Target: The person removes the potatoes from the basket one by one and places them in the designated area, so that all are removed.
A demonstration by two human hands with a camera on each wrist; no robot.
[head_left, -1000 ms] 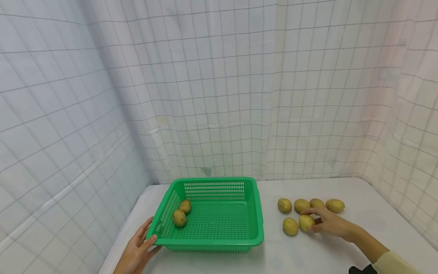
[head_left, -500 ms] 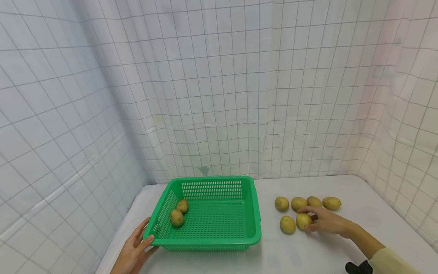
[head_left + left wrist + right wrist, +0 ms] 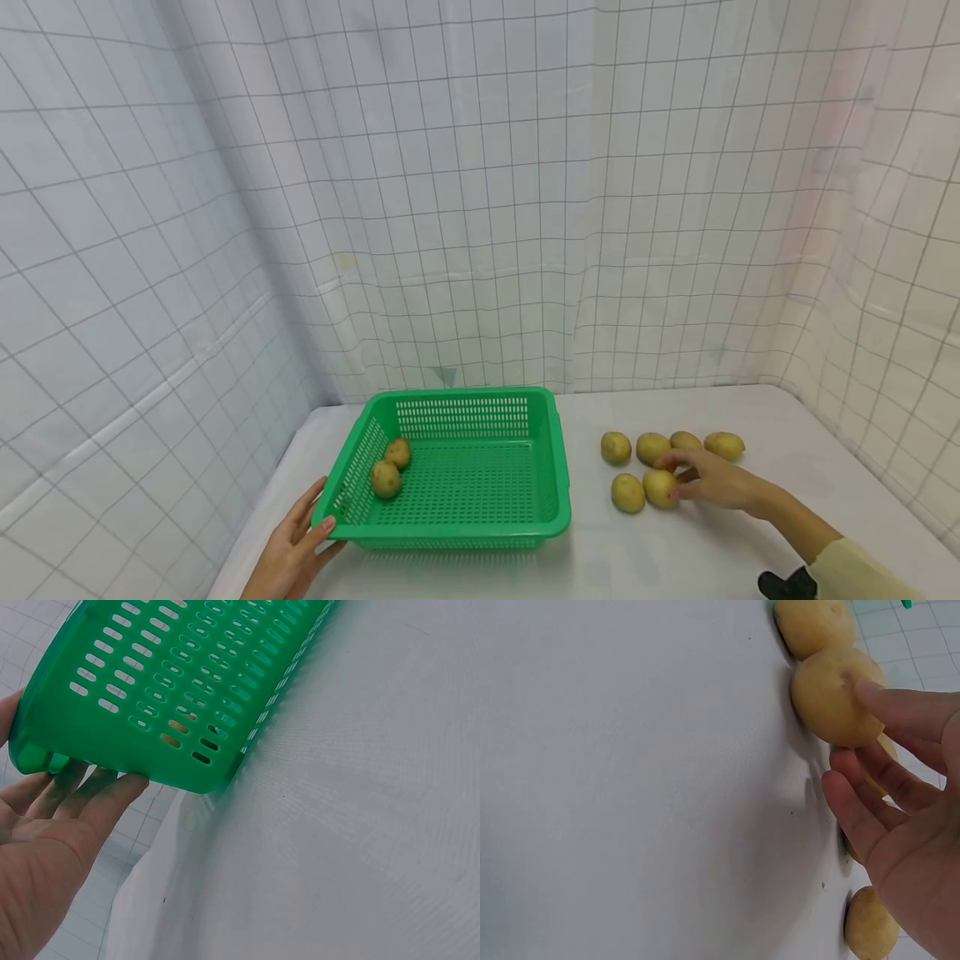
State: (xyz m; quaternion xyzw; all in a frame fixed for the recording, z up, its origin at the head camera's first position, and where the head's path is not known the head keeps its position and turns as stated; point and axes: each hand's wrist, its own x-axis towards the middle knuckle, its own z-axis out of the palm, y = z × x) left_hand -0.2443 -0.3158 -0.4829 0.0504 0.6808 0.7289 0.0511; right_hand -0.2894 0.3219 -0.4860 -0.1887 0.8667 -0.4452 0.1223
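Observation:
At the near left corner of a green plastic basket [image 3: 480,531], my left hand [image 3: 288,546] grips the rim, thumb on top and fingers beneath. The left wrist view shows those fingers under the basket's rim [image 3: 120,750]. Two potatoes [image 3: 386,480] lie inside along the left wall. Over on the right, my right hand [image 3: 712,479] is at a potato [image 3: 659,489] in the front row, beside another potato [image 3: 627,493]. In the right wrist view the thumb overlaps this potato [image 3: 829,697] and the other fingers extend loosely below it.
Several more potatoes [image 3: 654,449] form a back row behind the right hand. The white-covered table [image 3: 600,567] carries everything. White grid-patterned sheets [image 3: 465,208] stand at the back and both sides. A black object [image 3: 786,585] shows by the right sleeve.
The front-row potato at my right hand has shifted left against its neighbour, and the hand has slid rightward off it. The left hand stays on the basket corner. The head view has shifted slightly.

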